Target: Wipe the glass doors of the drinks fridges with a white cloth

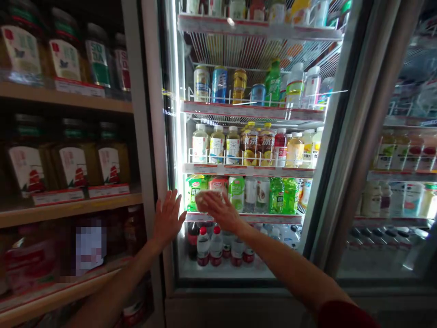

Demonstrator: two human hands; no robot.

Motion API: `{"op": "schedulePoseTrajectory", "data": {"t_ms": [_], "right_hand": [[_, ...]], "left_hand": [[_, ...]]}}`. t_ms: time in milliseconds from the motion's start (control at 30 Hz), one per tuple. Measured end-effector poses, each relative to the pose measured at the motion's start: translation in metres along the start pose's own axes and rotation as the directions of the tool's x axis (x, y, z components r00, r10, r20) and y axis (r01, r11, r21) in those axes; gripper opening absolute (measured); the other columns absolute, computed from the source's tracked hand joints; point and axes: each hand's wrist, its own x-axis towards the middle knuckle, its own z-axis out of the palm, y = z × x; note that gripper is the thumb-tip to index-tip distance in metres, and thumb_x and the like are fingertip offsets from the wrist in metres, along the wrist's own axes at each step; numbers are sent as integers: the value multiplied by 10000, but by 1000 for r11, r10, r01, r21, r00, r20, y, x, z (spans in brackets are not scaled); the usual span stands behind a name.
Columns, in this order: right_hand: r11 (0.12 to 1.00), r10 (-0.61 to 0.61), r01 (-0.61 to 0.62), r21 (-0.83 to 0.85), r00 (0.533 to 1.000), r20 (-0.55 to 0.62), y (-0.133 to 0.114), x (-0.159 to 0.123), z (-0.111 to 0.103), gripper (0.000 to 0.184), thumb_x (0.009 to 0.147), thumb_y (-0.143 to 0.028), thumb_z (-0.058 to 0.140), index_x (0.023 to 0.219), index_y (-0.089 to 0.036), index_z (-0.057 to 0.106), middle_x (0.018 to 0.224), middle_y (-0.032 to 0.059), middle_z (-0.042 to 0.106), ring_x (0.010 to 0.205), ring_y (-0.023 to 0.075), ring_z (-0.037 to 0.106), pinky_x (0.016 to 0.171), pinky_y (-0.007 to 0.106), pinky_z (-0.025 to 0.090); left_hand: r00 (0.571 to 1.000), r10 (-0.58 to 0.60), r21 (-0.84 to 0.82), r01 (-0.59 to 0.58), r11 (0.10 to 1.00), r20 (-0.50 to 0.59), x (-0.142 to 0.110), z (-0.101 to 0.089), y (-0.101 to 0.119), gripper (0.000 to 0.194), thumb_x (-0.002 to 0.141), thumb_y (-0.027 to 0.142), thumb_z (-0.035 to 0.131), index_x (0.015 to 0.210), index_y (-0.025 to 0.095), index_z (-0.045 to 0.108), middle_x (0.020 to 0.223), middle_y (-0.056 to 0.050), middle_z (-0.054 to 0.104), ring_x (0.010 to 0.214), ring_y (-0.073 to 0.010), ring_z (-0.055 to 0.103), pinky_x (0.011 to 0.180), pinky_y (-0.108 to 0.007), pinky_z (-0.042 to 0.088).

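In the head view, my right hand reaches to the glass door of a lit drinks fridge, at the height of a lower shelf. Under its fingers is a pale, folded cloth, flat against the glass; motion blurs it slightly. My left hand rests with fingers spread on the left side of the door frame, holding nothing. Behind the glass, close to the cloth, stand green bottles and a reddish-labelled bottle.
Wooden shelves with large juice bottles stand on the left. A metal door edge divides this fridge from another on the right. Inside, wire shelves carry cans, tea bottles and red-capped water bottles.
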Motion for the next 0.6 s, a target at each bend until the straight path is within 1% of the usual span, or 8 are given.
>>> {"op": "schedulePoseTrajectory", "data": {"t_ms": [67, 133, 233, 300, 367, 467, 533, 600], "right_hand": [[995, -84, 82, 53, 996, 36, -19, 5, 8, 569, 817, -152, 465, 1360, -268, 344, 1457, -7, 335, 1378, 169, 190, 1146, 442, 76], [996, 71, -70, 57, 997, -4, -22, 26, 9, 579, 813, -140, 467, 1364, -264, 338, 1473, 11, 300, 1385, 188, 172, 1140, 471, 66], [949, 313, -310, 50, 947, -74, -25, 51, 12, 594, 815, -158, 484, 1377, -253, 318, 1500, 51, 225, 1394, 230, 131, 1125, 517, 56], [972, 227, -225, 62, 973, -29, -42, 39, 21, 588, 825, -161, 470, 1382, -252, 307, 1499, 41, 232, 1392, 223, 144, 1127, 505, 84], [995, 16, -22, 97, 998, 63, -64, 5, 33, 566, 834, -149, 449, 1375, -256, 321, 1479, 9, 288, 1376, 188, 199, 1134, 455, 136], [985, -136, 120, 128, 982, 130, -73, -41, 36, 520, 848, -151, 441, 1348, -269, 364, 1440, -13, 366, 1343, 161, 278, 1127, 416, 186], [996, -12, 3, 90, 994, 109, -56, -50, 27, 526, 850, -156, 447, 1356, -267, 355, 1445, 12, 357, 1353, 191, 259, 1126, 466, 146], [974, 221, -223, 30, 974, 58, -36, -51, 16, 561, 844, -161, 462, 1378, -258, 321, 1471, 58, 301, 1374, 235, 203, 1114, 528, 92]], "left_hand": [[1000, -29, 10, 29, 1000, 3, -13, -1, -4, 612, 872, 319, 425, 1416, 164, 192, 1437, -151, 302, 1365, -256, 194, 1098, -503, 156], [998, -58, 14, 58, 998, 1, -21, -2, -8, 613, 869, 320, 426, 1414, 155, 200, 1435, -161, 301, 1363, -262, 199, 1095, -504, 165], [996, -86, 14, 85, 996, 12, -29, -5, -10, 610, 868, 315, 418, 1414, 157, 199, 1444, -158, 285, 1364, -268, 194, 1091, -512, 170], [994, -96, 20, 95, 995, 47, -37, -6, -10, 607, 866, 304, 414, 1414, 155, 198, 1449, -153, 276, 1363, -273, 198, 1085, -515, 184], [992, -89, 30, 86, 996, 87, -48, -7, -8, 600, 861, 293, 417, 1406, 139, 216, 1446, -158, 283, 1359, -280, 207, 1078, -514, 205], [988, -65, 38, 60, 997, 141, -62, -6, -4, 577, 851, 271, 427, 1383, 118, 265, 1438, -166, 295, 1357, -281, 215, 1077, -508, 217], [986, -59, 29, 55, 998, 154, -63, -5, 1, 562, 846, 256, 429, 1373, 120, 287, 1440, -164, 293, 1359, -275, 209, 1081, -506, 213], [988, -50, 2, 50, 999, 148, -58, -4, 10, 556, 843, 248, 431, 1368, 126, 298, 1445, -158, 283, 1364, -271, 194, 1085, -506, 209]]}}
